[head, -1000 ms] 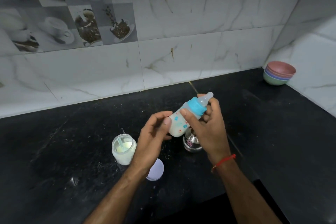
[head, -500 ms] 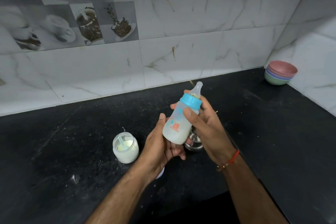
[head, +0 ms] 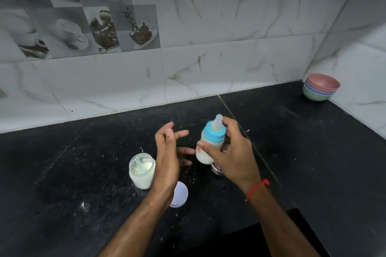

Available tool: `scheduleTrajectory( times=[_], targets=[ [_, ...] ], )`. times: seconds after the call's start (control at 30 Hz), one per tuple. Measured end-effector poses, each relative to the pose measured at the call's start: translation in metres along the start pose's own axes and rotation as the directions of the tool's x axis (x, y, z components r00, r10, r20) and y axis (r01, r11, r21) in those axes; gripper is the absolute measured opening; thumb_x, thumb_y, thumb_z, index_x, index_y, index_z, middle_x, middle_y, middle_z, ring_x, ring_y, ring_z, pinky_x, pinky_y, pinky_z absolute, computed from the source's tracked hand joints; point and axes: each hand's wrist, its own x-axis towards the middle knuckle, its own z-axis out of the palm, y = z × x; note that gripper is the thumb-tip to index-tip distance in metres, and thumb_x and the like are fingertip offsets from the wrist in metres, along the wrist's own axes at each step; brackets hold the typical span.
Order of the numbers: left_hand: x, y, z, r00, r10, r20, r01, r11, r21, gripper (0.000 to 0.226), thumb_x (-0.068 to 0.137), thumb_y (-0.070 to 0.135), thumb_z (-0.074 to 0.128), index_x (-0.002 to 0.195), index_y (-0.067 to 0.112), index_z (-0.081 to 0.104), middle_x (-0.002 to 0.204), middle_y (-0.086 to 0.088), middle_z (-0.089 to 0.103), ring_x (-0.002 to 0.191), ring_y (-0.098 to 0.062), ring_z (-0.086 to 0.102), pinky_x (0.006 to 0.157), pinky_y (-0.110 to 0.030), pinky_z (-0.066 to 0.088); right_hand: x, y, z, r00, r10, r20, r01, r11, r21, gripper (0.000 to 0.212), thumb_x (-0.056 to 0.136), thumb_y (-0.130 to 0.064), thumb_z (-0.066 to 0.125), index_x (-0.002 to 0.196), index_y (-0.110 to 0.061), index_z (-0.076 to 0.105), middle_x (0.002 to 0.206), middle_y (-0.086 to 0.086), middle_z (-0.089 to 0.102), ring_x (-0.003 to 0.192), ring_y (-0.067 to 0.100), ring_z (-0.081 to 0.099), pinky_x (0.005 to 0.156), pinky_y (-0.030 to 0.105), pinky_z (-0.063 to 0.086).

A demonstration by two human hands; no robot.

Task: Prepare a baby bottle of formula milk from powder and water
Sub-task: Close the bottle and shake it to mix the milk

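Item, nearest: lilac lid (head: 179,194), lying flat on the black counter (head: 313,152) beside my left wrist.

Item: powder jar (head: 142,170), uncapped, scoop inside, sitting just left of my left hand (head: 167,152), which is hanging loose-fingered, holding nothing.

Item: baby bottle (head: 210,142), milky, blue-collared; my right hand (head: 234,152) is gripping its body, long axis near upright, teat tipping slightly away. Left hand is standing just beside it. Printing unreadable.

Item, farthest: stacked bowls (head: 320,87).

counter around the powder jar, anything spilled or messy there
Yes. White powder specks are scattered over the black counter around the open powder jar, with a denser smear to its front left. The jar's lid lies off beside it.
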Motion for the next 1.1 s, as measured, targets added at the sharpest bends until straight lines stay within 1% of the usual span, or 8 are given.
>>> scheduleTrajectory(
  times=[0.13,0.23,0.4,0.53,0.63,0.8,1.0,1.1],
  targets=[
    [0.001,0.004,-0.006,0.997,0.023,-0.08,-0.021,0.999,0.027,0.045,0.097,0.06,0.036,0.135,0.037,0.043,0.132,0.001,0.065,0.08,-0.021,0.072,0.065,-0.038,0.058,0.01,-0.009,-0.022,0.962,-0.033,-0.27,0.11,0.955,0.276,0.07,0.077,-0.056,0.083,0.133,-0.028,0.052,0.115,-0.014,0.072,0.104,0.01,0.074,0.087,0.028,0.062],
    [0.001,0.003,-0.007,0.995,0.001,-0.104,0.001,1.0,0.016,0.044,0.1,0.056,0.035,0.137,0.034,0.043,0.132,0.001,0.064,0.08,-0.018,0.072,0.065,-0.035,0.058,0.018,-0.014,-0.03,0.83,-0.237,-0.504,0.4,0.883,0.244,0.057,0.088,-0.038,0.083,0.133,-0.024,0.049,0.122,-0.016,0.067,0.114,0.008,0.069,0.094,0.021,0.056],
    [-0.001,0.004,-0.002,0.994,0.01,-0.106,-0.008,1.0,0.025,0.04,0.097,0.059,0.037,0.13,0.04,0.047,0.132,0.004,0.065,0.083,-0.02,0.073,0.067,-0.036,0.059,0.007,0.011,-0.009,0.993,0.103,-0.062,-0.1,0.994,0.04,0.063,0.082,-0.026,0.087,0.135,-0.018,0.054,0.115,-0.006,0.072,0.104,0.011,0.072,0.094,0.042,0.06],
    [0.0,0.004,-0.004,0.994,0.008,-0.11,-0.006,1.0,0.022,0.037,0.101,0.054,0.038,0.132,0.037,0.05,0.132,0.003,0.066,0.085,-0.021,0.072,0.069,-0.037,0.059,0.018,-0.005,-0.031,0.955,-0.029,-0.295,0.14,0.922,0.362,0.057,0.083,-0.04,0.084,0.13,-0.028,0.055,0.115,-0.007,0.074,0.104,0.011,0.074,0.086,0.025,0.061],
    [0.001,0.002,-0.003,0.992,0.002,-0.125,-0.001,1.0,0.008,0.042,0.098,0.056,0.04,0.132,0.035,0.051,0.132,0.002,0.067,0.084,-0.02,0.072,0.068,-0.036,0.059,0.018,-0.018,-0.033,0.83,-0.221,-0.512,0.41,0.864,0.292,0.051,0.09,-0.032,0.081,0.131,-0.032,0.05,0.126,-0.017,0.064,0.115,0.009,0.067,0.096,0.021,0.054],
    [0.001,0.004,0.001,0.994,0.033,-0.108,-0.031,0.999,0.015,0.041,0.097,0.057,0.04,0.13,0.036,0.053,0.131,0.004,0.067,0.086,-0.021,0.072,0.066,-0.031,0.059,0.004,0.004,-0.014,0.997,-0.014,-0.072,0.022,0.994,0.106,0.06,0.085,-0.025,0.084,0.134,-0.017,0.052,0.118,-0.005,0.07,0.107,0.015,0.071,0.092,0.045,0.061],
    [0.003,0.005,0.001,0.993,0.045,-0.108,-0.044,0.999,0.016,0.04,0.097,0.059,0.041,0.128,0.038,0.055,0.13,0.006,0.068,0.087,-0.02,0.073,0.069,-0.035,0.059,0.015,-0.01,-0.032,0.966,-0.095,-0.239,0.163,0.945,0.282,0.062,0.082,-0.039,0.082,0.133,-0.021,0.053,0.117,-0.011,0.07,0.108,0.011,0.073,0.085,0.022,0.061],
    [0.002,0.006,0.002,0.993,0.057,-0.104,-0.056,0.998,0.012,0.039,0.098,0.057,0.041,0.128,0.037,0.055,0.13,0.007,0.068,0.086,-0.019,0.072,0.069,-0.035,0.058,0.018,-0.016,-0.036,0.916,-0.168,-0.365,0.294,0.9,0.322,0.057,0.086,-0.037,0.082,0.133,-0.025,0.051,0.12,-0.013,0.067,0.113,0.018,0.07,0.091,0.026,0.059]
  ],
)
